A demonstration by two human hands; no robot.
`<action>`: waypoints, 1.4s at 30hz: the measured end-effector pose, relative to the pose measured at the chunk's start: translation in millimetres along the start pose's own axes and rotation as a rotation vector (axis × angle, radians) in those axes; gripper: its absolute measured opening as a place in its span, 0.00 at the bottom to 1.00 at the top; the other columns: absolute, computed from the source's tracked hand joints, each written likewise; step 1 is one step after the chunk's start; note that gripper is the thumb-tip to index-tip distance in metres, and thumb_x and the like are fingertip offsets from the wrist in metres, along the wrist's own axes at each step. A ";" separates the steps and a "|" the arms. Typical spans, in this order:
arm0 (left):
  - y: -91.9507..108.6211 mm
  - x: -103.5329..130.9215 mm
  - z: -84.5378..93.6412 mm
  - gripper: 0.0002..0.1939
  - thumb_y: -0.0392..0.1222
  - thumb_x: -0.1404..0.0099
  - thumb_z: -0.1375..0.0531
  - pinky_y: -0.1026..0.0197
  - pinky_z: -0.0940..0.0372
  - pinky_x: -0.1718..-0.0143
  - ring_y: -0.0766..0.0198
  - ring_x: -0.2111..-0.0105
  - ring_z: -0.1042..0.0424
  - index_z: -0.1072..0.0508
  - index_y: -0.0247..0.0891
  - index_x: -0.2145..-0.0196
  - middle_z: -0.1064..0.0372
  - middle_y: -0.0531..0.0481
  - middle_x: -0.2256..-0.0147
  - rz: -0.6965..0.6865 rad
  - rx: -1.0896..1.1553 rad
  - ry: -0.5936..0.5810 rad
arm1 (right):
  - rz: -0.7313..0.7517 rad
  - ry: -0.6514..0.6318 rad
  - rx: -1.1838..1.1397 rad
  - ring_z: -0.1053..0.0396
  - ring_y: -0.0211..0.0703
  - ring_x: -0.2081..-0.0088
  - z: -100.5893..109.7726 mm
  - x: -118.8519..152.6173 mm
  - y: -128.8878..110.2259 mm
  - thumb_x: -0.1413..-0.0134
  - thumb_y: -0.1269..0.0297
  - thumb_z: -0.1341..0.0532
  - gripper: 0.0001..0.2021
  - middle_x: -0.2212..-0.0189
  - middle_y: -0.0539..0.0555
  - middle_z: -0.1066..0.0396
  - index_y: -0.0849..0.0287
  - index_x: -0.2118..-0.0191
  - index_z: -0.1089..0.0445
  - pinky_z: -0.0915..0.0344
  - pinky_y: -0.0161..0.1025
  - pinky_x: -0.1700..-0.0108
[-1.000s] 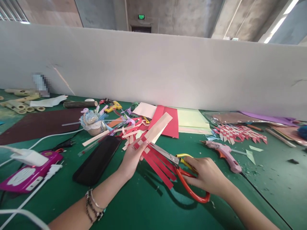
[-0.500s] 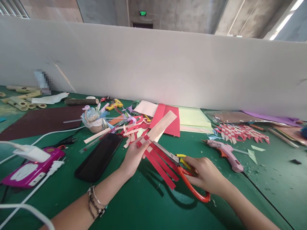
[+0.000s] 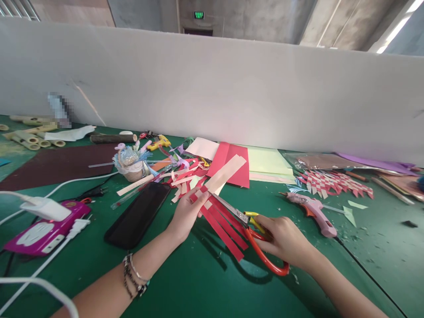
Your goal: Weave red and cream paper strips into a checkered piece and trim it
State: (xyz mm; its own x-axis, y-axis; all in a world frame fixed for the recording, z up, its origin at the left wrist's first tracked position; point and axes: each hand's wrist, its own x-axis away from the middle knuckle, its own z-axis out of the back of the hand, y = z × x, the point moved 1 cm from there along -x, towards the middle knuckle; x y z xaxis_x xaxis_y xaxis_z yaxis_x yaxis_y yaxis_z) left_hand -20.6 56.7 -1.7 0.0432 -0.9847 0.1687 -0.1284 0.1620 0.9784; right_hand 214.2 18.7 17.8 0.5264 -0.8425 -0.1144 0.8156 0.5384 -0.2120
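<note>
My left hand [image 3: 186, 213] pinches a piece of woven paper strips [image 3: 228, 236], with red strips trailing toward me and pale pink strips [image 3: 228, 171] reaching away. In my right hand [image 3: 281, 236] is a pair of scissors [image 3: 266, 261] with red and yellow handles. Its blades point to the left and lie at the woven part, close to my left thumb. Whether paper sits between the blades, I cannot make out. My right fingers wrap round the handles.
A black phone [image 3: 138, 216] and a magenta power strip [image 3: 46, 227] lie left. Behind my hands are red sheets [image 3: 236, 170] and paper scraps [image 3: 185, 176]. A pink glue gun [image 3: 313, 210] with a cord and a finished-looking woven piece [image 3: 334, 183] lie right. A white partition [image 3: 212, 88] stands behind.
The view has shifted very slightly. My hands, the paper strips and the scissors keep nearly the same positions, and the scissors' red handle sits a little higher.
</note>
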 end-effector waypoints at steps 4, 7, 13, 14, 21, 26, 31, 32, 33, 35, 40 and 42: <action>-0.5 -1.0 -0.4 0.29 0.57 0.50 0.37 0.69 0.51 0.82 0.74 0.83 0.46 0.32 0.35 0.56 0.47 0.60 0.81 -0.006 0.010 0.003 | -0.004 0.008 -0.003 0.51 0.33 0.85 -2.1 0.2 0.4 0.44 0.51 0.50 0.16 0.86 0.44 0.46 0.56 0.75 0.44 0.57 0.32 0.80; 0.0 -1.6 -0.6 0.27 0.56 0.50 0.37 0.69 0.51 0.82 0.74 0.83 0.46 0.31 0.35 0.58 0.47 0.60 0.82 -0.004 0.008 0.006 | -0.010 -0.001 -0.008 0.54 0.32 0.85 -2.8 -0.1 0.9 0.44 0.51 0.51 0.16 0.86 0.44 0.49 0.56 0.76 0.45 0.58 0.32 0.80; 1.2 -2.6 -0.6 0.26 0.56 0.50 0.36 0.69 0.53 0.84 0.74 0.84 0.47 0.30 0.35 0.59 0.47 0.61 0.84 -0.003 0.016 0.007 | -0.015 0.001 -0.058 0.57 0.32 0.84 -2.1 -0.5 2.8 0.43 0.53 0.51 0.16 0.86 0.44 0.51 0.56 0.77 0.47 0.58 0.32 0.80; 1.5 -2.7 -0.8 0.26 0.55 0.51 0.36 0.69 0.53 0.84 0.74 0.85 0.48 0.30 0.35 0.59 0.47 0.60 0.83 -0.005 0.022 0.005 | -0.018 0.003 -0.069 0.57 0.32 0.84 -2.0 -0.4 3.5 0.43 0.53 0.51 0.16 0.86 0.44 0.51 0.56 0.77 0.47 0.58 0.32 0.80; 8.1 -1.6 -0.8 0.29 0.54 0.53 0.35 0.70 0.52 0.85 0.74 0.86 0.46 0.31 0.35 0.57 0.49 0.63 0.86 0.033 0.033 0.087 | -0.092 0.051 -0.210 0.57 0.31 0.83 0.0 -0.5 7.2 0.45 0.55 0.48 0.17 0.86 0.43 0.52 0.56 0.78 0.52 0.57 0.31 0.80; 13.0 -2.9 -0.4 0.20 0.53 0.50 0.36 0.70 0.47 0.85 0.74 0.86 0.44 0.30 0.35 0.67 0.46 0.61 0.84 -0.059 0.031 0.033 | -0.214 0.167 -0.426 0.53 0.31 0.81 1.9 -1.4 15.3 0.47 0.57 0.46 0.13 0.84 0.43 0.50 0.56 0.77 0.49 0.52 0.30 0.80; 11.7 -7.5 2.9 0.19 0.54 0.51 0.36 0.70 0.42 0.85 0.75 0.85 0.40 0.31 0.35 0.70 0.42 0.59 0.79 -0.051 0.041 0.025 | -0.315 0.150 -0.786 0.38 0.36 0.76 -0.1 -1.5 23.8 0.46 0.51 0.48 0.15 0.78 0.48 0.39 0.56 0.74 0.45 0.36 0.35 0.73; 11.3 -8.2 3.3 0.19 0.54 0.51 0.36 0.70 0.41 0.84 0.75 0.85 0.39 0.31 0.36 0.68 0.42 0.59 0.79 -0.041 0.052 0.023 | -0.320 0.130 -0.859 0.36 0.37 0.74 -0.7 -1.5 24.7 0.46 0.50 0.49 0.15 0.77 0.49 0.38 0.57 0.73 0.45 0.35 0.36 0.70; 11.1 -8.6 3.6 0.20 0.54 0.51 0.36 0.70 0.39 0.82 0.75 0.85 0.37 0.31 0.36 0.67 0.42 0.60 0.79 -0.034 0.065 0.022 | -0.320 0.111 -0.925 0.35 0.38 0.72 -1.2 -1.5 25.3 0.46 0.48 0.49 0.16 0.75 0.50 0.37 0.57 0.73 0.44 0.34 0.38 0.68; 11.0 -8.8 3.4 0.20 0.53 0.52 0.35 0.70 0.36 0.79 0.73 0.83 0.34 0.32 0.37 0.67 0.43 0.61 0.80 -0.028 0.099 0.027 | -0.308 0.085 -1.033 0.33 0.41 0.69 -1.9 -0.8 25.6 0.46 0.46 0.51 0.18 0.72 0.52 0.35 0.57 0.71 0.42 0.33 0.40 0.63; 11.0 -7.4 0.1 0.21 0.51 0.55 0.33 0.68 0.33 0.76 0.69 0.78 0.30 0.33 0.36 0.69 0.35 0.57 0.76 -0.024 0.173 0.012 | -0.290 0.043 -1.147 0.34 0.45 0.58 -5.5 2.8 22.9 0.45 0.44 0.51 0.20 0.61 0.58 0.33 0.57 0.64 0.38 0.34 0.43 0.57; 10.9 -6.5 -1.3 0.20 0.49 0.55 0.32 0.67 0.32 0.75 0.68 0.76 0.29 0.33 0.35 0.70 0.33 0.55 0.75 -0.021 0.188 -0.002 | -0.277 0.063 -1.138 0.34 0.44 0.62 -9.4 2.9 22.2 0.46 0.42 0.52 0.21 0.62 0.57 0.33 0.57 0.65 0.39 0.33 0.42 0.59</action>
State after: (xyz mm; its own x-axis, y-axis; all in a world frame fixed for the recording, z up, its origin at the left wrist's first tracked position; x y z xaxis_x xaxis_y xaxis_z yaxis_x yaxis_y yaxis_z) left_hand -21.0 65.0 8.0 0.0461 -0.9880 0.1476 -0.3108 0.1262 0.9420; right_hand 231.6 28.0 3.6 0.3254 -0.9451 0.0310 0.1990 0.0364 -0.9793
